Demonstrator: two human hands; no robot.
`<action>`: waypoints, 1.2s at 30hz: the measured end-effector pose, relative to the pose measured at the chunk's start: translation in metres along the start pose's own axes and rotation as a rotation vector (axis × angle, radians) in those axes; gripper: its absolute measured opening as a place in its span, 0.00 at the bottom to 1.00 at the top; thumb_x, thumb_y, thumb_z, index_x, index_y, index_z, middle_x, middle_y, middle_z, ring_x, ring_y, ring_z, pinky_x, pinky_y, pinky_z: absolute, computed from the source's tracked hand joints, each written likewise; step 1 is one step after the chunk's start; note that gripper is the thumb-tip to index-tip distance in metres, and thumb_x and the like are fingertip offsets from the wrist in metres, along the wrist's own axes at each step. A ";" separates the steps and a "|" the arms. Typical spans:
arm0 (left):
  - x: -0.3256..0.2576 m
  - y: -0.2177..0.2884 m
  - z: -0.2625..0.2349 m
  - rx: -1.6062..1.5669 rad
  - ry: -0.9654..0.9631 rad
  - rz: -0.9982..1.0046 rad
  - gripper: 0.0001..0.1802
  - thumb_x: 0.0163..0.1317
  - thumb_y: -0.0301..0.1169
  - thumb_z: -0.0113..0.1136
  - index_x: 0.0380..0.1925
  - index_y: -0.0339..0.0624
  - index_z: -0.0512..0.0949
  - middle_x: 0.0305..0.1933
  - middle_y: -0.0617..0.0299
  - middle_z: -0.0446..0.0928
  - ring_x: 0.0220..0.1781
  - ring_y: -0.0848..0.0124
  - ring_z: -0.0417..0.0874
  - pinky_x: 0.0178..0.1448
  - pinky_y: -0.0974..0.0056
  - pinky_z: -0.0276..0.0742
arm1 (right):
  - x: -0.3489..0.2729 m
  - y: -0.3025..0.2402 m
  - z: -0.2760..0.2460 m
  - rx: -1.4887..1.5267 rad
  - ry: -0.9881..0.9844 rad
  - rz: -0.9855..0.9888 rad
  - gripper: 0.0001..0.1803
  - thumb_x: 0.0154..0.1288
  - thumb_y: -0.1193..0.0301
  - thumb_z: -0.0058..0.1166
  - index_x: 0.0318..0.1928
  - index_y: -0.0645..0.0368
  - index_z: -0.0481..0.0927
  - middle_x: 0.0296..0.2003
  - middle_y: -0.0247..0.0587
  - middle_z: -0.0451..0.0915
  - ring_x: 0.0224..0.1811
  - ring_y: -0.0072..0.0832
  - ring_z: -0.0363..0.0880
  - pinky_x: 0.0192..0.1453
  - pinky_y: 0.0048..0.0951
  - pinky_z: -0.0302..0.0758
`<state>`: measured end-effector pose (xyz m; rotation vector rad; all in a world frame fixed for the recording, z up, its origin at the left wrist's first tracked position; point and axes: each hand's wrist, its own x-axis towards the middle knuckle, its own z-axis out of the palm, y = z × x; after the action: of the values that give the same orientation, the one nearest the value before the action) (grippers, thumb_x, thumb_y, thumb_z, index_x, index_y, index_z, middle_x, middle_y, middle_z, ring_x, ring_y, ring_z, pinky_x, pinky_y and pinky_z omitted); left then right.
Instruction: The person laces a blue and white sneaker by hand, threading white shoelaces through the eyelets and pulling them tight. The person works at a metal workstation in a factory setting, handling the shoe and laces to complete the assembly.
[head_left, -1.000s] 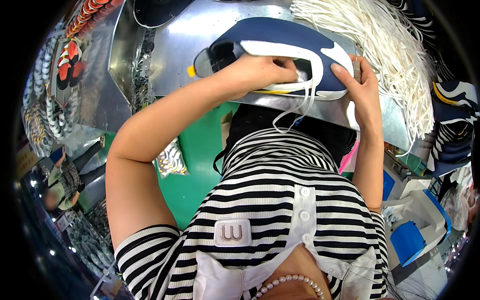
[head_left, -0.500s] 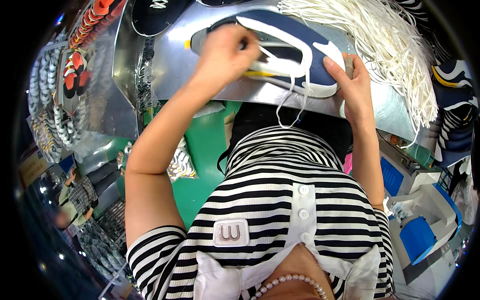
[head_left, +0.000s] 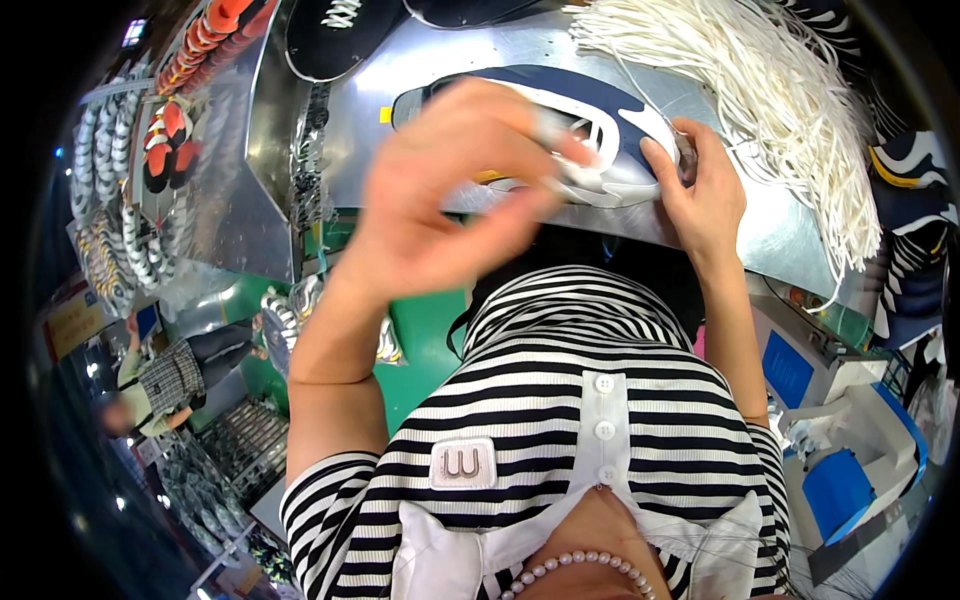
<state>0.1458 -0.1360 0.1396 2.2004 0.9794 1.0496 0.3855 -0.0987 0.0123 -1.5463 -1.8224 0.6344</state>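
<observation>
A navy and white sneaker (head_left: 632, 125) lies on its side on the metal tabletop, a white lace at its opening. At its right end, my right hand (head_left: 705, 190) grips it between thumb and fingers. My left hand (head_left: 450, 190) is smeared by motion over the shoe's left and middle part, hiding much of it. Its fingertips are near the white lacing area; whether they hold lace cannot be made out. A whitish band shows on one of its fingers.
A big heap of white laces (head_left: 770, 110) covers the table's right side. Black shoes (head_left: 335, 35) stand at the far left edge. More navy shoes (head_left: 910, 200) are stacked at right, above a grey and blue machine (head_left: 850, 470). Orange shoes (head_left: 165, 145) hang at left; a person (head_left: 165, 385) stands beyond.
My left hand has moved right and toward me, from the shoe's left end to over its middle. The lace loop that hung off the table edge no longer shows there.
</observation>
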 end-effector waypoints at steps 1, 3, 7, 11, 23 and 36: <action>0.009 0.003 0.007 0.114 -0.016 0.055 0.05 0.52 0.22 0.65 0.29 0.40 0.80 0.49 0.57 0.81 0.49 0.62 0.81 0.53 0.61 0.76 | 0.002 -0.003 -0.006 0.004 0.025 0.042 0.22 0.59 0.60 0.68 0.47 0.61 0.80 0.39 0.42 0.82 0.40 0.33 0.80 0.45 0.30 0.75; 0.013 -0.021 0.013 0.141 0.172 -0.045 0.05 0.52 0.23 0.65 0.29 0.41 0.81 0.53 0.57 0.80 0.51 0.61 0.80 0.53 0.60 0.76 | 0.005 0.012 -0.013 0.126 0.150 0.001 0.19 0.59 0.62 0.68 0.45 0.62 0.81 0.39 0.39 0.81 0.39 0.31 0.79 0.45 0.29 0.75; 0.018 -0.045 0.020 0.259 0.201 -0.106 0.05 0.51 0.25 0.66 0.29 0.43 0.81 0.56 0.60 0.77 0.53 0.60 0.77 0.54 0.59 0.74 | 0.005 0.006 -0.025 0.542 -0.009 0.005 0.14 0.61 0.70 0.66 0.47 0.60 0.84 0.35 0.31 0.77 0.38 0.21 0.74 0.46 0.22 0.72; 0.024 -0.040 0.040 0.323 0.118 -0.105 0.07 0.54 0.24 0.67 0.34 0.38 0.82 0.53 0.57 0.78 0.55 0.62 0.78 0.57 0.62 0.75 | 0.013 -0.035 -0.002 0.840 -0.293 0.054 0.11 0.64 0.71 0.64 0.45 0.60 0.85 0.31 0.27 0.74 0.36 0.15 0.71 0.42 0.18 0.68; -0.010 -0.078 0.029 -0.791 -0.143 -1.370 0.31 0.66 0.58 0.57 0.49 0.39 0.79 0.42 0.59 0.81 0.39 0.76 0.81 0.43 0.70 0.80 | 0.010 -0.034 0.031 0.900 -0.320 0.357 0.21 0.62 0.70 0.65 0.54 0.62 0.76 0.37 0.42 0.85 0.38 0.22 0.82 0.42 0.23 0.76; -0.027 -0.063 0.070 -0.465 0.239 -0.872 0.10 0.61 0.29 0.68 0.40 0.36 0.83 0.36 0.63 0.84 0.36 0.76 0.85 0.39 0.72 0.78 | 0.000 -0.038 0.006 0.452 -0.305 0.029 0.19 0.64 0.67 0.62 0.51 0.62 0.75 0.38 0.53 0.85 0.39 0.44 0.85 0.44 0.38 0.79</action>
<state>0.1665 -0.1277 0.0443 1.0925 1.4285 0.9681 0.3557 -0.1054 0.0365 -1.2213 -1.7111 1.2554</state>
